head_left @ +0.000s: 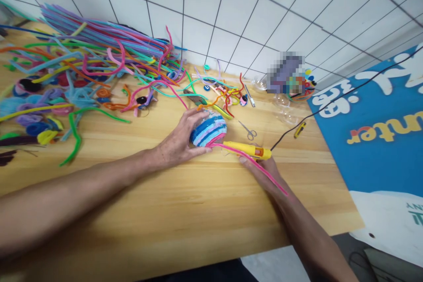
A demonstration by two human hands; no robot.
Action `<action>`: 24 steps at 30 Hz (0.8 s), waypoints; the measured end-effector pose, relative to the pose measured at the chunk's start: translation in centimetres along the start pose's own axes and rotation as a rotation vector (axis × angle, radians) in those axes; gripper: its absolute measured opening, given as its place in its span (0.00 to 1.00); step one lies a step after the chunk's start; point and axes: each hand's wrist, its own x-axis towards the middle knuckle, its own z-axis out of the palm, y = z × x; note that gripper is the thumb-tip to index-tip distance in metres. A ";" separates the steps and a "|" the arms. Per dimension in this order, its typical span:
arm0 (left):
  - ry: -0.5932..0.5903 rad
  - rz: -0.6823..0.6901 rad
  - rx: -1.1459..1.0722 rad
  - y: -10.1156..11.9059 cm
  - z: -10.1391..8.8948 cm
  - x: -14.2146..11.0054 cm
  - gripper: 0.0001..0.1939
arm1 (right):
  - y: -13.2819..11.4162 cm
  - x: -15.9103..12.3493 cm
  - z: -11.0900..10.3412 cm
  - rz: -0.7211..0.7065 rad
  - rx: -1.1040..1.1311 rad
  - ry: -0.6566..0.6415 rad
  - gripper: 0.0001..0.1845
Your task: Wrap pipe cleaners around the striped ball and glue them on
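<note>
Striped ball (213, 130) sits well in from the near edge of the table (198, 211), the left hand (176, 141) clasping it with fingers half-curled, the right hand (264, 171), fingers partly hidden, gripping a yellow glue gun (244, 147).

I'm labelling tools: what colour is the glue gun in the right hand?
The glue gun is mostly yellow; the head view shows it best.

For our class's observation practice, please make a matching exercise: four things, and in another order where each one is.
Things:
1. striped ball
2. glue gun
3. scissors
4. straight pink pipe cleaner

Places:
A. lying on the wooden table, in neither hand
B. in the left hand
C. stretching alongside the glue gun
D. in the right hand

Pairs: 1-B; 2-D; 3-A; 4-C
</note>
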 end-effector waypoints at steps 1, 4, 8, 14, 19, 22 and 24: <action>0.000 0.000 -0.001 0.0 0.0 0.0 0.53 | -0.4 -0.1 0.1 0.007 -0.007 -0.015 0.19; -0.002 -0.005 0.003 -0.1 0.1 0.0 0.53 | -1.3 -0.1 0.3 -0.018 -0.029 -0.073 0.19; -0.014 -0.010 0.010 -0.1 0.1 0.0 0.54 | -1.2 0.5 0.4 -0.084 -0.035 -0.106 0.18; -0.010 0.014 0.018 -0.1 0.0 0.1 0.53 | -1.0 0.5 0.5 -0.093 -0.028 -0.121 0.18; -0.016 -0.014 0.009 -0.1 -0.1 0.1 0.54 | -1.3 -0.1 0.4 -0.028 -0.026 -0.013 0.18; -0.013 -0.012 0.000 -0.1 -0.1 0.1 0.53 | -1.1 0.2 0.1 -0.033 0.052 -0.009 0.22; -0.009 -0.012 0.000 -0.1 -0.1 0.1 0.53 | -0.9 0.5 -0.1 -0.050 0.093 -0.020 0.23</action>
